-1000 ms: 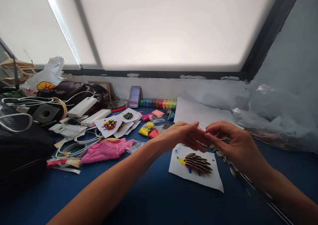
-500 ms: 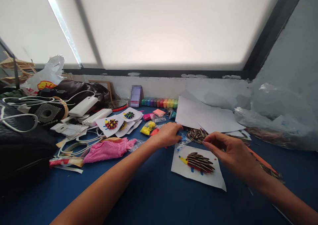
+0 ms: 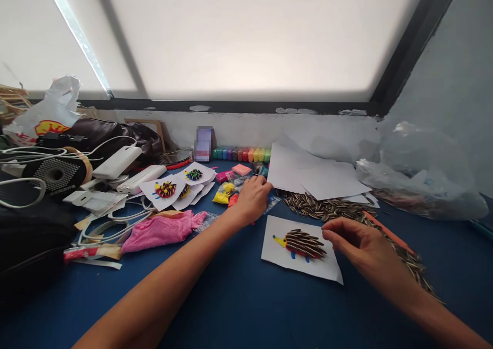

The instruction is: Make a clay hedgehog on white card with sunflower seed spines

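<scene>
My left hand [image 3: 254,197] reaches over small clay packets, its fingers curled down and their tips partly hidden. A crumpled clear plastic packet [image 3: 271,205] shows beside it; whether the hand grips it is unclear. My right hand [image 3: 362,243] has thumb and forefinger pinched at the right edge of a white paper sheet [image 3: 323,272]. Anything in that pinch is too small to make out. On the sheet is a hedgehog [image 3: 304,245] with sunflower-seed spines, a yellow clay face, a red body and blue feet. Loose sunflower seeds [image 3: 308,205] lie behind the sheet and right hand.
Blank papers [image 3: 300,166] and a plastic bag [image 3: 416,189] occupy the back right. Finished hedgehog pictures [image 3: 165,188], a yellow clay packet [image 3: 223,194] and a pink cloth [image 3: 157,233] lie left. Coloured clay blocks [image 3: 242,154] line the wall beside a phone [image 3: 204,143].
My left hand has drawn back leftward from beside the seeds, uncovering more of the pile. The right hand has shifted slightly down, its fingers still pinched. The whole view has shifted a little.
</scene>
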Demonstrator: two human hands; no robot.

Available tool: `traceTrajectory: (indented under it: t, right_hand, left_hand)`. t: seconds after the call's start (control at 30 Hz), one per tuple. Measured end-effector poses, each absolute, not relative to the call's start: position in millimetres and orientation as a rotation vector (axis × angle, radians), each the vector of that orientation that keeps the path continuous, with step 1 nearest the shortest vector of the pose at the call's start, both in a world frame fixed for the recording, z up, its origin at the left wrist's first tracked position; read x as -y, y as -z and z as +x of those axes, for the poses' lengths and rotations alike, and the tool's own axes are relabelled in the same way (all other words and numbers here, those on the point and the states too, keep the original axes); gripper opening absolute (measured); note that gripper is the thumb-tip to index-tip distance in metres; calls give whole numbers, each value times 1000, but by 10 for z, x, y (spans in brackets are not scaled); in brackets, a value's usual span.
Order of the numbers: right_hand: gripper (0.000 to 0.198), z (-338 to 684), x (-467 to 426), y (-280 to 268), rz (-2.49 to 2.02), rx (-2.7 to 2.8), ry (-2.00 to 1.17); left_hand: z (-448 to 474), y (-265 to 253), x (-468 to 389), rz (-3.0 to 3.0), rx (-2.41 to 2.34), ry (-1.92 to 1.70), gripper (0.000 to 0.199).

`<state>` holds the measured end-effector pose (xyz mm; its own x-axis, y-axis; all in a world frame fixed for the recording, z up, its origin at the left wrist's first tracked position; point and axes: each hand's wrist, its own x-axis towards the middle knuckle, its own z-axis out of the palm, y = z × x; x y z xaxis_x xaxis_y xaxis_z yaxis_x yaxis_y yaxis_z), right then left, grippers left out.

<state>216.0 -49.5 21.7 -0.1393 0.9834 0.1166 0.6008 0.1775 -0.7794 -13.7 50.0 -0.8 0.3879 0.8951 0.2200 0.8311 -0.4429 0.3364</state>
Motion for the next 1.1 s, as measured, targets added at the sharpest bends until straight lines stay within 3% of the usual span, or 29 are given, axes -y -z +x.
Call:
traceTrajectory:
  t: [0.1, 0.2, 0.4, 0.57, 1.1]
  right_hand:
    - [35, 2162, 501, -214, -1481, 1796, -797]
    - [35, 2160, 504, -205, -1477, 1767, -827]
    - [36, 2162, 496, -163, -1458, 1706, -809]
    - [33, 2141, 483, -98, -1461, 1780, -723]
    - [34, 2006, 401, 23, -1340, 1939, -516]
  left_hand:
    - [-58, -75, -415, 2374, -1266, -657, 24]
    - [-25, -165, -319, 2222, -951, -478, 24]
    - [-181, -215, -245, 2271, -800, -222, 61]
    - [-222, -133, -234, 2313, -756, -179, 76]
    - [-207, -71, -206, 2352, -713, -260, 67]
